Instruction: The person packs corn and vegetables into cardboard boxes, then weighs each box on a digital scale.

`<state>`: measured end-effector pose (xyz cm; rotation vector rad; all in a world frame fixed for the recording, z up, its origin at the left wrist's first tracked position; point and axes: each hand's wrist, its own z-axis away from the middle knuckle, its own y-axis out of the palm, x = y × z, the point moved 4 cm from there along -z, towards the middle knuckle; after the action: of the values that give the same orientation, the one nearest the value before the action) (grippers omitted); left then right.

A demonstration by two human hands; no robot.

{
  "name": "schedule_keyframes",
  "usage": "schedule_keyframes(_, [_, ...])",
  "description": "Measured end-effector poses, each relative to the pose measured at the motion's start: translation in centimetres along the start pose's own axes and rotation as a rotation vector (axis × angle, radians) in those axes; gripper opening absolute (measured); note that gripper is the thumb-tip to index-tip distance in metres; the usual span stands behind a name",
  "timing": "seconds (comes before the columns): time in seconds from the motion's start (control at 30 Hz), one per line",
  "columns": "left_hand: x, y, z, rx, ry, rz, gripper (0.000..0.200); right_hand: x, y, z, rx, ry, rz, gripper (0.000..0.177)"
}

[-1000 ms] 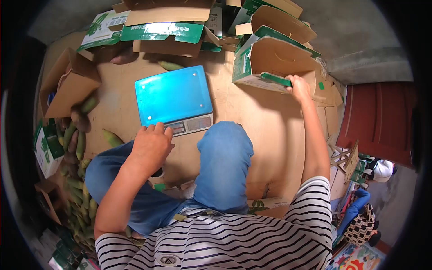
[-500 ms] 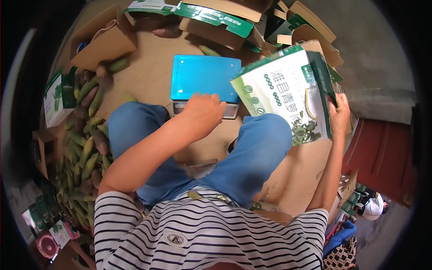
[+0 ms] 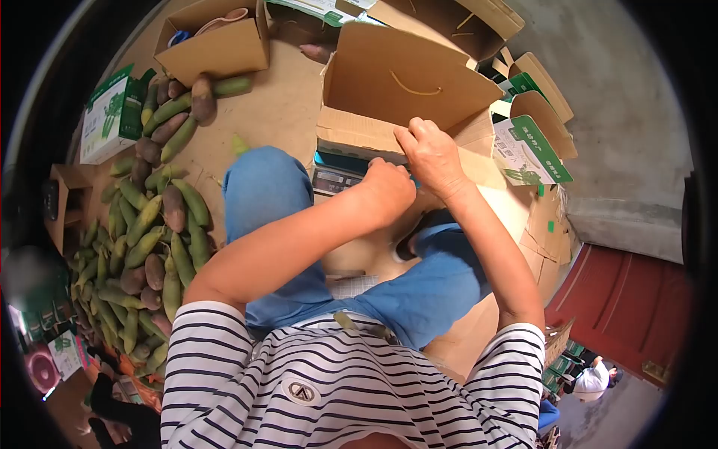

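An opened cardboard box (image 3: 419, 71) with a string handle stands on the blue scale (image 3: 333, 178), hiding most of the scale's top. My left hand (image 3: 389, 193) is closed at the box's near lower edge, beside the scale's display. Just to its right, my right hand (image 3: 432, 156) pinches the top of the box's near wall. The two hands are almost touching. Left of my knee lies a large pile of long green radishes (image 3: 146, 224), with dark reddish ones mixed in.
At the upper left are a brown box (image 3: 217, 52) holding small items and a white-green carton (image 3: 112, 112). More opened cartons (image 3: 527, 150) lie at the upper right. A person in white (image 3: 591, 380) is far off at the lower right.
The printed box moved from the right onto the scale, its open inside now showing. My right hand came left to its near wall, and my left hand moved slightly right to its lower edge.
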<state>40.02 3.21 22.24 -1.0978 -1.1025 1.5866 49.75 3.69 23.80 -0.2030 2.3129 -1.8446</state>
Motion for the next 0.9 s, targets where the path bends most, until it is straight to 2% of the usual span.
schedule_keyframes(0.13, [-1.3, 0.0, 0.4, 0.032, 0.055, -0.062, 0.021, 0.1, 0.8, 0.9, 0.126, 0.074, -0.249, 0.055])
schedule_keyframes(0.23, [-2.5, 0.4, 0.8, 0.103, 0.156, 0.028, 0.021, -0.2, 2.9, 1.9, 0.093, 0.086, -0.344, 0.076])
schedule_keyframes(0.27, [-2.9, 0.2, 1.0, 0.104, 0.141, 0.036, 0.022, -0.6, 3.7, 1.9, 0.152, 0.105, -0.399, 0.080])
schedule_keyframes(0.37, [-3.9, -0.6, 1.4, 0.114, 0.166, 0.200, 0.019, -0.6, 5.0, 1.1, 0.056, 0.074, -0.285, 0.079])
schedule_keyframes(0.43, [-3.9, -3.1, 2.6, -0.069, 0.253, 0.297, 0.016, -0.8, 5.3, 0.5, 0.073, 0.119, -0.318, 0.079])
schedule_keyframes(0.5, [-3.7, -4.9, 3.4, -0.434, 0.356, 0.513, 0.012, -0.9, 5.6, -0.2, 0.256, 0.252, -0.289, 0.074])
schedule_keyframes(0.57, [-1.9, -7.2, 6.9, -0.755, 0.321, 0.639, 0.014, -1.3, 6.3, -0.1, 0.115, 0.177, -0.338, 0.058])
schedule_keyframes(0.6, [-1.1, -7.9, 8.9, -0.924, 0.318, 0.693, 0.015, -1.1, 6.4, -0.4, 0.158, 0.227, -0.361, 0.053])
schedule_keyframes(0.67, [2.3, -6.0, 13.2, -1.314, 0.080, 0.625, 0.015, -1.2, 6.1, -0.7, 0.248, 0.340, -0.392, 0.043])
schedule_keyframes(0.7, [4.6, -4.3, 15.2, -1.303, -0.098, 0.620, 0.019, -1.2, 6.3, -0.4, 0.135, 0.253, -0.354, 0.037])
schedule_keyframes(0.73, [6.9, -2.5, 18.0, -1.227, -0.372, 0.595, 0.020, -1.1, 6.5, -0.4, 0.133, 0.247, -0.338, 0.036])
schedule_keyframes(0.77, [9.2, 0.6, 20.2, -1.239, -0.581, 0.474, 0.016, -1.0, 6.7, -0.4, 0.132, 0.243, -0.318, 0.036])
schedule_keyframes(0.8, [11.8, 5.6, 22.7, -1.138, -0.848, 0.600, 0.015, -0.8, 6.6, -0.4, 0.132, 0.237, -0.317, 0.036])
schedule_keyframes(0.83, [13.8, 10.2, 25.6, -1.046, -0.987, 0.576, 0.015, -0.6, 6.5, -0.5, 0.135, 0.229, -0.316, 0.035])
schedule_keyframes(0.9, [15.7, 19.8, 32.1, -0.688, -1.222, 0.375, 0.025, 0.0, 6.3, -0.6, 0.146, 0.217, -0.320, 0.035])
